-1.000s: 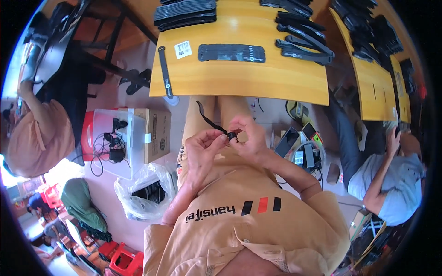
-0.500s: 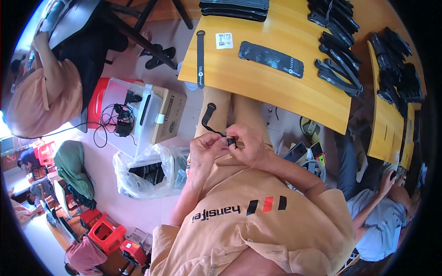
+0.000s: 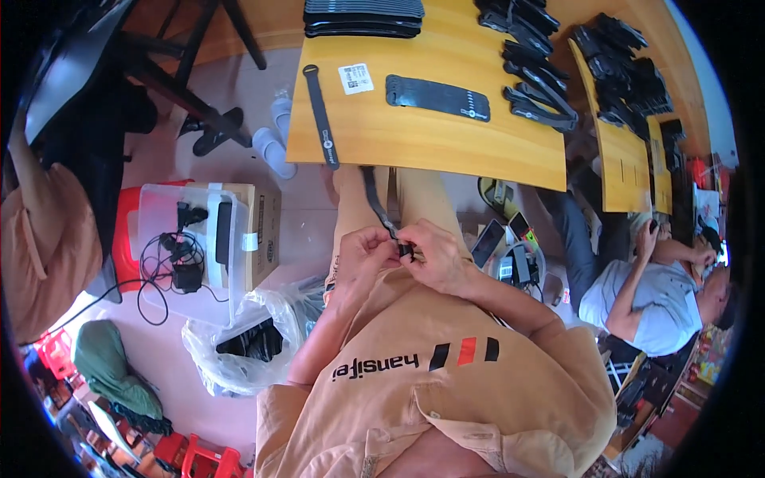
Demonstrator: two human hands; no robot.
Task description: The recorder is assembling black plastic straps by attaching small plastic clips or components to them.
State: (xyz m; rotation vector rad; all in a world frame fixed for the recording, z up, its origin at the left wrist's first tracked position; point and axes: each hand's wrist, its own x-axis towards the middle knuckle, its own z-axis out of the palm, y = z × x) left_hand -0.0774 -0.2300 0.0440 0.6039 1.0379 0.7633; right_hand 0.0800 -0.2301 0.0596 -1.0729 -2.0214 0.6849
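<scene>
Over my lap, my left hand point(image 3: 365, 256) and my right hand point(image 3: 435, 256) are pinched together on one black strap point(image 3: 377, 203). A rolled or folded end of it sits between my right fingers, and its free length runs up toward the table edge. Fingers cover part of the strap. On the yellow wooden table point(image 3: 430, 150) ahead, a single black strap with a slotted end point(image 3: 322, 119) lies at the left. To its right lie a white printed label point(image 3: 355, 78) and a neat flat stack of black straps point(image 3: 438, 97).
Bundled black straps point(image 3: 542, 103) lie at the table's right, and a tall stack point(image 3: 362, 20) at the back. Left of me are a clear plastic bin with cables point(image 3: 227, 291), a cardboard box point(image 3: 264, 239) and a plastic bag point(image 3: 203, 350). A co-worker point(image 3: 645, 307) sits at right.
My view has shifted, so the table appears further left and up. Both hands stay pinched on the strap, whose free length now looks straighter and reaches nearer the table edge.
</scene>
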